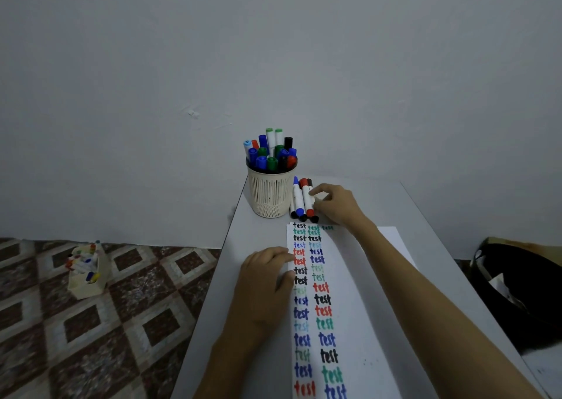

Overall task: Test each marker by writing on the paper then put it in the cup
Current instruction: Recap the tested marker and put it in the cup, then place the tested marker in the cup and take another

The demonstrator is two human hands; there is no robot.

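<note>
A cream mesh cup [270,193] stands at the table's far left corner, packed with several capped markers in blue, green, red and black. Right of it lies a small row of loose markers [302,199] side by side. My right hand [336,203] rests on the right side of that row, fingers curled around the outermost black marker. A white paper [359,292] covered with columns of the word "test" in several colours lies along the table. My left hand [266,272] lies flat on the paper's left edge, holding nothing.
The grey table [258,234] is narrow, its left edge dropping to a patterned tile floor. A cream box of markers [88,272] sits on that floor. A black bag [517,289] lies to the right of the table. A plain wall is behind.
</note>
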